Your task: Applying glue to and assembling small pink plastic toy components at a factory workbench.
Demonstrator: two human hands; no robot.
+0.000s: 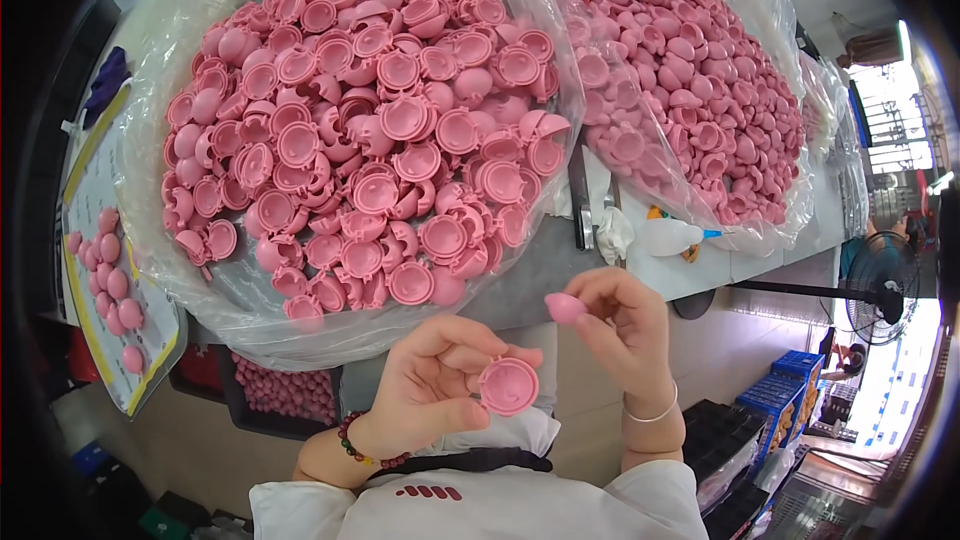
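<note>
My left hand (440, 375) grips a pink plastic half-shell (508, 387) with a raised rim, its hollow side turned up. To the right and a little higher, my right hand (625, 325) pinches a smaller smooth pink piece (565, 308) between thumb and fingertips. The two parts are apart. Beyond my hands, a clear plastic bag (270, 335) lies spread on the table, heaped with pink half-shells (403, 120) of the same kind as the one in my left hand.
A second bag of smaller pink pieces (690, 70) lies back right. Nearer are a white squeeze bottle (668, 237) with a blue tip and a dark-handled tool (580, 200). Closed pink balls (117, 285) rest on a yellow-edged board; a dark bin (262, 420) stands below. A black fan (885, 290) stands right.
</note>
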